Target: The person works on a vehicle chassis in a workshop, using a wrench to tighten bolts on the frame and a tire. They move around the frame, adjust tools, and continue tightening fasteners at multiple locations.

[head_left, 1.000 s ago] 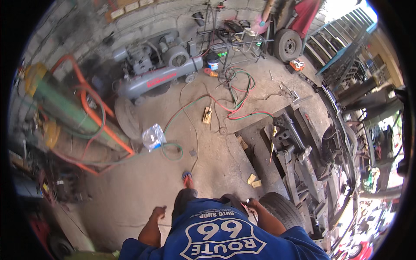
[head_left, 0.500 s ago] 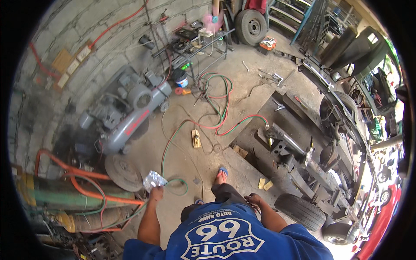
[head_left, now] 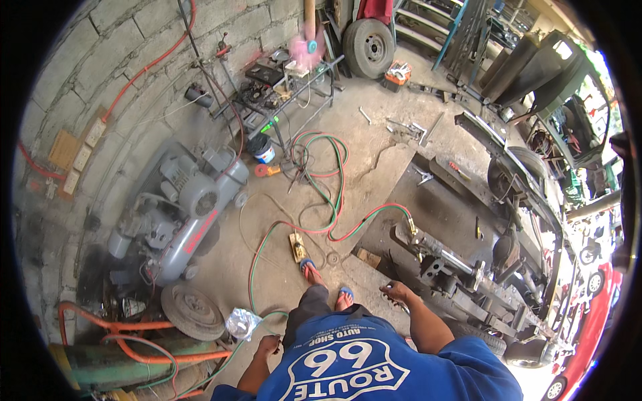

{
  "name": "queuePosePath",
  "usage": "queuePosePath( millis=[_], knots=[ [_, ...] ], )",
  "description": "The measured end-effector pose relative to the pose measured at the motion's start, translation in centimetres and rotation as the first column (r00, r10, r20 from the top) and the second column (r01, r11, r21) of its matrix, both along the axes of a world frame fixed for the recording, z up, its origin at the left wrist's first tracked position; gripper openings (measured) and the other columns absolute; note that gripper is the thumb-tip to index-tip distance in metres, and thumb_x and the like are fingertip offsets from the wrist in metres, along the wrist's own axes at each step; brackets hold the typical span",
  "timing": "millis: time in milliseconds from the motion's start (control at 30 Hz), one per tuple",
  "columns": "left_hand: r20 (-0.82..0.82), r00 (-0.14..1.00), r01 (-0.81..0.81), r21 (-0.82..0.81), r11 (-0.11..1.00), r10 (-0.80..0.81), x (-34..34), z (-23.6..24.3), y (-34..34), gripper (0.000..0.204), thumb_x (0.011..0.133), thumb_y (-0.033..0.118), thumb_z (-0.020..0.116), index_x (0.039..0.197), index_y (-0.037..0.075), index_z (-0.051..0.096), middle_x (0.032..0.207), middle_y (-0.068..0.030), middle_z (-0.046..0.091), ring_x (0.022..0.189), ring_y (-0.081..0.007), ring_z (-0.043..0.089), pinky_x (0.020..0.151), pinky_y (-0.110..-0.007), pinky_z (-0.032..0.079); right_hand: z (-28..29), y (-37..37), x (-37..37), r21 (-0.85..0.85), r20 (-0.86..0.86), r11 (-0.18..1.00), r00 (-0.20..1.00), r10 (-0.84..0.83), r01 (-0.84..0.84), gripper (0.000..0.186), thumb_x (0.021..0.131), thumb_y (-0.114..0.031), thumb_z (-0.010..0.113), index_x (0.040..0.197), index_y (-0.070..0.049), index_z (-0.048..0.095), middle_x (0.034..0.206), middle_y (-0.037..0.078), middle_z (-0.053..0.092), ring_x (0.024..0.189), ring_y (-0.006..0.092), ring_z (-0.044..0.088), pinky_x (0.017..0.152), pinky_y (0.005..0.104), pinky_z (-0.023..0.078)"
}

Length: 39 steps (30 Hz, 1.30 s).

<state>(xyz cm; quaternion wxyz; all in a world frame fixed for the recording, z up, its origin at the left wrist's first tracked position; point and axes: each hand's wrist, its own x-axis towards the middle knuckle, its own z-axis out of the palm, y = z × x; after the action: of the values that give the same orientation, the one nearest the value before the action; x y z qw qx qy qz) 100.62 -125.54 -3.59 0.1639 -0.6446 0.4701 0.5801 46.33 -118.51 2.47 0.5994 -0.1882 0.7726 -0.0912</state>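
Note:
My left hand point(head_left: 269, 345) hangs low, fingers curled, beside a crumpled clear plastic bag point(head_left: 243, 325). My right hand point(head_left: 394, 290) is raised a little out to the right, fingers curled round something I cannot make out. It is nearest a bare metal vehicle chassis point(head_left: 455, 281). My feet in blue sandals point(head_left: 345, 294) are on the concrete floor. Red and green hoses point(head_left: 341, 167) loop across it to a brass fitting point(head_left: 412, 225) on the chassis. The front foot is beside a small wooden block point(head_left: 297, 247) with something dark on it.
A grey air compressor point(head_left: 194, 214) stands left by the block wall point(head_left: 100, 47), near a wheel point(head_left: 190, 311) and gas cylinders point(head_left: 114, 371) on an orange trolley. A cluttered metal rack point(head_left: 267, 87), tire point(head_left: 367, 47) and orange toolbox point(head_left: 397, 80) are ahead. A red vehicle point(head_left: 588, 321) shows right.
The view has swung leftward and forward, showing more wall. My feet have stepped on. My left hand swung back below the bag; my right hand moved forward and outward.

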Motion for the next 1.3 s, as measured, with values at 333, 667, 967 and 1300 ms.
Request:
queuePosePath(
  millis=[333,667,967,1300],
  knots=[
    [-0.027,0.999,-0.051,-0.164,0.985,0.048,-7.3,-0.3,-21.7,0.043,0.097,0.036,0.054,0.087,-0.004,0.067,0.073,-0.0149,0.067,0.055,-0.0210,0.064,0.054,-0.036,0.051,-1.0,-6.3,-1.2,-0.099,-0.238,0.994,0.971,0.018,-0.043,0.059,0.090,-0.049,0.061,0.115,0.004,0.064,0.100,0.023,0.069,0.086,0.0302,0.068,0.075,0.0411,0.052],
    [-0.110,0.993,-0.053,-0.149,0.987,0.036,-18.1,2.5,-36.2,0.038,0.101,0.033,0.050,0.086,0.000,0.063,0.065,-0.0074,0.058,0.052,-0.0164,0.058,0.050,-0.032,0.049,3.9,-18.7,-8.4,-0.093,-0.207,0.962,0.940,-0.270,0.256,0.054,0.093,-0.048,0.058,0.105,0.005,0.064,0.091,0.022,0.070,0.088,0.0323,0.069,0.081,0.0419,0.051],
    [-0.051,0.997,0.060,-0.055,0.997,-0.063,-34.4,1.6,-44.2,0.039,0.100,0.034,0.050,0.088,-0.001,0.064,0.066,-0.0079,0.058,0.053,-0.0180,0.059,0.052,-0.033,0.050,-7.2,-28.2,-22.5,0.052,-0.384,0.999,0.923,0.016,0.004,0.061,0.091,-0.046,0.060,0.129,0.002,0.059,0.109,0.027,0.069,0.091,0.0345,0.070,0.078,0.0409,0.055],
    [0.015,0.934,0.348,-0.280,0.895,-0.358,-61.5,12.9,-63.8,0.041,0.100,0.036,0.051,0.089,-0.001,0.064,0.069,-0.0084,0.061,0.055,-0.0172,0.059,0.053,-0.034,0.049,-1.1,-38.3,-51.7,-0.052,-0.407,0.999,0.913,-0.026,0.005,0.070,0.079,-0.050,0.073,0.127,0.000,0.058,0.120,0.025,0.065,0.114,0.0412,0.061,0.096,0.0478,0.049]
  ],
)
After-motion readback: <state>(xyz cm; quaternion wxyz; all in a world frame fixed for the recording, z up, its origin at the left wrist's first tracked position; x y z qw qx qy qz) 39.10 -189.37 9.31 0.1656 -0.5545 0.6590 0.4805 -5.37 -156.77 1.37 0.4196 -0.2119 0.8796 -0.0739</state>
